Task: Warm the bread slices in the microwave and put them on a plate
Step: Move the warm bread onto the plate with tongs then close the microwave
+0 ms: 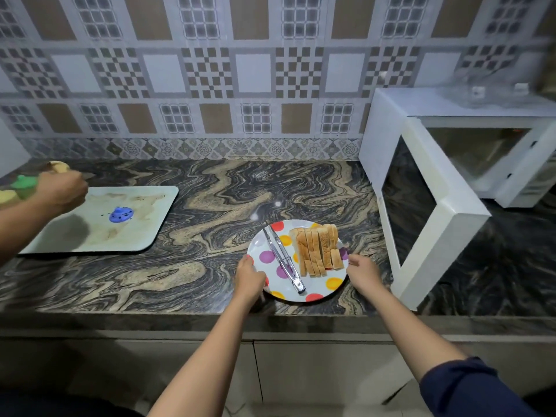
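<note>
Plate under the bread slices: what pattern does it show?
The plate is white with purple, yellow and red dots; head view.

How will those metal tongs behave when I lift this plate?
The tongs lie loose on the glossy plate, so they will probably slide if it tilts. They look thin, stiff metal, likely light. Their flat arms should not roll.

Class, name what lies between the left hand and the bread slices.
Metal tongs, lying on the dotted plate, as the head view shows.
</note>
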